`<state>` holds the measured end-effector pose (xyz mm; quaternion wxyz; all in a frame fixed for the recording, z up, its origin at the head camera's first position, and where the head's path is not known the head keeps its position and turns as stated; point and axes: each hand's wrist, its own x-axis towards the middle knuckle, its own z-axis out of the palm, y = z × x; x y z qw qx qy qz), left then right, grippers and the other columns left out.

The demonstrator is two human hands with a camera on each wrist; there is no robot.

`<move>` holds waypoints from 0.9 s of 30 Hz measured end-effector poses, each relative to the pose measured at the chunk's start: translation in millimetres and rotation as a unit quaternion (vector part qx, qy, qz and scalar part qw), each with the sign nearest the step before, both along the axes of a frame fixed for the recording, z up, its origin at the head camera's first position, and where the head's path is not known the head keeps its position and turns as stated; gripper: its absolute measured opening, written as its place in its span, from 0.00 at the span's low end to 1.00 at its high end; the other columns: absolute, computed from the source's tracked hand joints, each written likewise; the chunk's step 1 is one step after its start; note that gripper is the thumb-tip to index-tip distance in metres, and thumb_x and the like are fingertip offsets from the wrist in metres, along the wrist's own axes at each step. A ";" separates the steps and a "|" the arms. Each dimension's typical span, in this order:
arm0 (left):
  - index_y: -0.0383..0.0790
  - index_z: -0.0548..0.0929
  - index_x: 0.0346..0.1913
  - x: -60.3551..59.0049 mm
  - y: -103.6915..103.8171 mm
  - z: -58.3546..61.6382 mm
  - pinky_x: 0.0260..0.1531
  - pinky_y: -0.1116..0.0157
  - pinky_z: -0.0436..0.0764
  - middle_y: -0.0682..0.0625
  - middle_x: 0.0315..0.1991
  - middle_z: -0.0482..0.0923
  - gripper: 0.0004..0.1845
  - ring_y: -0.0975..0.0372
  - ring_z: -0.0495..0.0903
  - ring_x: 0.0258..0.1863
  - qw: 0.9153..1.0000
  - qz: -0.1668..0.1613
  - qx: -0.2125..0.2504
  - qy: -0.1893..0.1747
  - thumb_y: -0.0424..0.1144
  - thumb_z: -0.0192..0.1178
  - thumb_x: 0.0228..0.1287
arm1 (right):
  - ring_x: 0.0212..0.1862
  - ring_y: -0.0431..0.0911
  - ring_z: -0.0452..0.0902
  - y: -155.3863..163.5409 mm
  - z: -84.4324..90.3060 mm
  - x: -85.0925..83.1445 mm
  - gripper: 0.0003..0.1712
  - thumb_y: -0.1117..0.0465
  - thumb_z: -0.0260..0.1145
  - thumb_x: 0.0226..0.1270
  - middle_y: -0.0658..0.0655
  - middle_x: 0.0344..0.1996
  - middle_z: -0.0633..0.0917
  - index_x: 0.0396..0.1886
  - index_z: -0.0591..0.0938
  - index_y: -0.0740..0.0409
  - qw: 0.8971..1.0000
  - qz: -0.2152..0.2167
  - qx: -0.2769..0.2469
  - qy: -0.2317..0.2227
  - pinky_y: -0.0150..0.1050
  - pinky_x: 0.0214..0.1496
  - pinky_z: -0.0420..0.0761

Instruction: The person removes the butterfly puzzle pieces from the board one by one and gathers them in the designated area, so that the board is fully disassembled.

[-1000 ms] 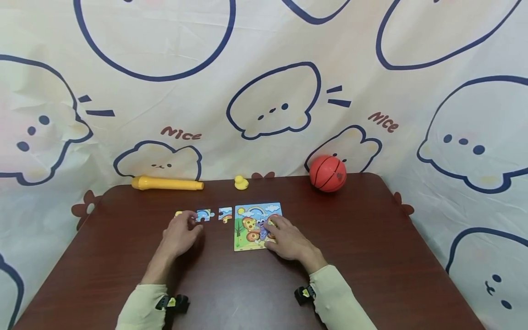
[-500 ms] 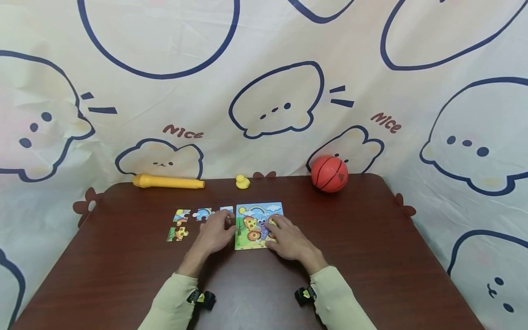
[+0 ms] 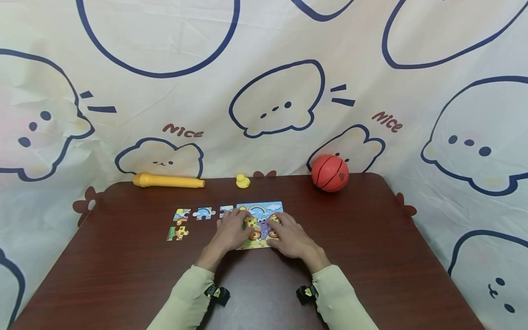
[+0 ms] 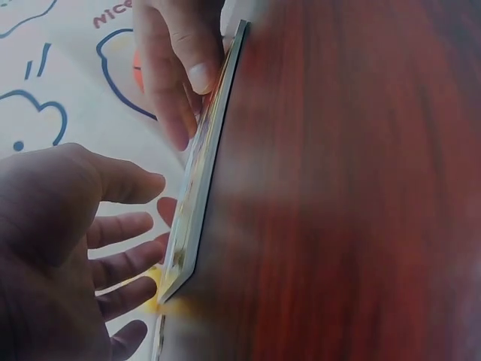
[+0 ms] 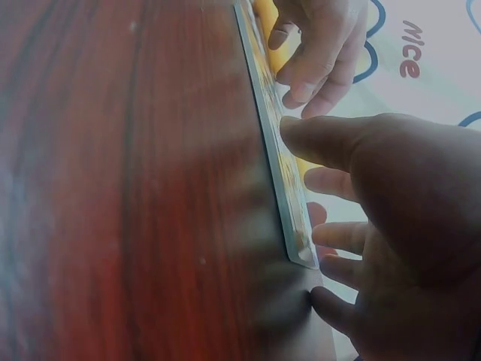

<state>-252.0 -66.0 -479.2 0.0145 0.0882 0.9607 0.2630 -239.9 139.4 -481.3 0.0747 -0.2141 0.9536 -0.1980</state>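
A square picture puzzle (image 3: 259, 211) with a rainbow and a purple butterfly lies flat on the table between both hands. My left hand (image 3: 232, 231) reaches over its left side, fingers loosely extended; in the left wrist view this hand is spread close over the board's edge. My right hand (image 3: 292, 237) rests at the right side, its thumb tip (image 5: 291, 129) right at the puzzle's surface in the right wrist view. Left of the board lie several loose jigsaw pieces, among them a rainbow piece (image 3: 204, 213) and a green and yellow one (image 3: 178, 233). Another piece (image 3: 225, 210) is partly hidden by my left hand.
Along the back edge of the brown table (image 3: 123, 275) lie a yellow microphone-shaped toy (image 3: 169, 181), a yellow toy duck (image 3: 243, 181) and a small red basketball (image 3: 330, 173). Behind them hangs a white cloth (image 3: 264, 156) with cartoon drawings.
My left hand has moved right from the loose pieces, over the rainbow piece's neighbour, onto the puzzle's left side. The pieces at left are uncovered. My right hand has stayed nearly still.
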 end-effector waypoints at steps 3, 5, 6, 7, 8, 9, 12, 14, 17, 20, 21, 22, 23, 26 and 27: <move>0.47 0.79 0.55 -0.7 2.7 -2.3 0.56 0.43 0.63 0.46 0.56 0.74 0.21 0.49 0.67 0.60 1.000 -0.011 -0.002 -0.004 0.49 0.64 0.61 | 0.75 0.55 0.50 1.9 0.2 -1.0 0.33 0.45 0.63 0.66 0.57 0.73 0.61 0.70 0.69 0.46 1.000 -0.013 0.003 -0.011 0.62 0.69 0.61; 0.48 0.78 0.57 -1.5 4.0 -4.0 0.57 0.43 0.62 0.47 0.56 0.74 0.22 0.48 0.66 0.62 1.000 -0.015 -0.004 -0.007 0.50 0.64 0.61 | 0.76 0.56 0.49 3.4 -0.2 -1.6 0.34 0.44 0.63 0.66 0.57 0.74 0.60 0.70 0.69 0.45 1.000 -0.021 0.004 -0.017 0.62 0.69 0.59; 0.48 0.78 0.57 -2.0 4.6 -4.8 0.58 0.42 0.62 0.47 0.56 0.74 0.23 0.48 0.66 0.63 1.000 -0.015 -0.004 -0.007 0.50 0.64 0.61 | 0.76 0.56 0.48 4.1 0.1 -1.8 0.34 0.44 0.63 0.66 0.57 0.74 0.60 0.70 0.69 0.45 0.999 -0.025 0.004 -0.019 0.62 0.70 0.59; 0.48 0.78 0.58 -2.7 5.2 -5.7 0.58 0.42 0.62 0.47 0.57 0.74 0.23 0.48 0.65 0.63 1.000 -0.017 -0.006 -0.007 0.51 0.64 0.61 | 0.76 0.57 0.48 4.9 0.1 -2.1 0.34 0.44 0.63 0.66 0.57 0.74 0.60 0.70 0.69 0.46 0.999 -0.030 0.005 -0.021 0.62 0.70 0.58; 0.48 0.78 0.58 -3.3 5.9 -6.2 0.57 0.42 0.62 0.47 0.57 0.74 0.24 0.49 0.65 0.63 1.000 -0.018 -0.006 -0.008 0.51 0.64 0.61 | 0.77 0.57 0.48 5.6 0.3 -2.3 0.34 0.44 0.63 0.66 0.57 0.74 0.59 0.70 0.69 0.46 0.999 -0.034 0.005 -0.022 0.61 0.70 0.58; 0.48 0.78 0.59 -4.0 6.5 -6.5 0.57 0.42 0.62 0.46 0.57 0.73 0.24 0.49 0.66 0.62 1.000 -0.018 -0.007 -0.008 0.51 0.64 0.61 | 0.77 0.57 0.48 6.1 0.5 -2.5 0.35 0.44 0.63 0.66 0.58 0.74 0.59 0.70 0.69 0.47 0.999 -0.037 0.006 -0.023 0.61 0.71 0.58; 0.48 0.78 0.60 -5.6 8.5 -7.2 0.57 0.42 0.62 0.46 0.58 0.73 0.26 0.50 0.66 0.60 1.000 -0.016 -0.017 -0.012 0.52 0.64 0.61 | 0.76 0.56 0.49 7.5 0.4 -3.3 0.36 0.44 0.63 0.66 0.58 0.75 0.58 0.71 0.68 0.50 0.999 -0.044 0.010 -0.026 0.59 0.71 0.59; 0.48 0.78 0.60 -6.7 9.5 -7.6 0.58 0.41 0.61 0.46 0.58 0.72 0.26 0.50 0.65 0.61 0.999 -0.014 -0.026 -0.015 0.53 0.64 0.61 | 0.76 0.56 0.50 8.1 -0.1 -3.9 0.37 0.44 0.63 0.66 0.58 0.75 0.58 0.71 0.67 0.51 0.998 -0.046 0.015 -0.028 0.58 0.71 0.59; 0.47 0.79 0.60 -8.0 11.0 -7.7 0.58 0.39 0.61 0.45 0.59 0.72 0.26 0.50 0.64 0.62 0.999 -0.010 -0.035 -0.018 0.53 0.64 0.60 | 0.76 0.55 0.50 8.5 -0.8 -4.4 0.38 0.43 0.63 0.66 0.57 0.75 0.57 0.72 0.67 0.52 0.998 -0.049 0.021 -0.031 0.58 0.71 0.59; 0.47 0.79 0.59 -9.1 12.6 -7.5 0.57 0.40 0.61 0.45 0.58 0.72 0.26 0.51 0.65 0.60 0.999 -0.006 -0.038 -0.017 0.53 0.65 0.60 | 0.76 0.55 0.51 8.5 -1.7 -4.5 0.38 0.43 0.63 0.65 0.57 0.75 0.58 0.71 0.67 0.52 0.998 -0.049 0.027 -0.028 0.58 0.71 0.59; 0.47 0.79 0.59 -9.7 12.9 -7.7 0.57 0.41 0.62 0.45 0.58 0.72 0.25 0.51 0.66 0.58 0.999 -0.005 -0.038 -0.019 0.53 0.65 0.60 | 0.76 0.55 0.51 8.4 -1.8 -4.4 0.38 0.43 0.63 0.65 0.57 0.75 0.58 0.71 0.68 0.52 0.998 -0.049 0.027 -0.027 0.58 0.71 0.60; 0.47 0.79 0.58 -10.0 13.2 -8.0 0.56 0.41 0.62 0.45 0.58 0.72 0.25 0.52 0.66 0.57 0.999 -0.003 -0.037 -0.019 0.53 0.65 0.60 | 0.76 0.55 0.52 8.2 -2.3 -4.3 0.37 0.43 0.63 0.65 0.58 0.75 0.58 0.71 0.68 0.52 0.998 -0.048 0.029 -0.026 0.58 0.71 0.60; 0.47 0.80 0.58 -10.5 13.5 -8.5 0.55 0.42 0.62 0.46 0.57 0.72 0.25 0.52 0.66 0.56 0.999 -0.001 -0.034 -0.020 0.52 0.65 0.60 | 0.75 0.55 0.52 8.1 -2.4 -4.4 0.37 0.43 0.63 0.65 0.57 0.75 0.58 0.71 0.68 0.52 0.998 -0.047 0.032 -0.025 0.58 0.71 0.60; 0.46 0.80 0.56 -11.7 13.9 -9.2 0.55 0.42 0.61 0.46 0.56 0.73 0.23 0.53 0.66 0.54 1.000 0.005 -0.021 -0.021 0.51 0.66 0.59 | 0.75 0.55 0.52 7.5 -1.9 -4.5 0.37 0.43 0.64 0.65 0.57 0.75 0.59 0.70 0.69 0.52 0.998 -0.049 0.035 -0.024 0.58 0.71 0.60; 0.46 0.80 0.55 -12.0 14.0 -9.2 0.55 0.42 0.61 0.46 0.56 0.73 0.23 0.53 0.66 0.54 1.000 0.006 -0.017 -0.022 0.51 0.67 0.59 | 0.75 0.55 0.52 7.3 -1.5 -4.5 0.37 0.43 0.64 0.64 0.57 0.75 0.59 0.70 0.69 0.51 0.998 -0.049 0.037 -0.024 0.58 0.71 0.60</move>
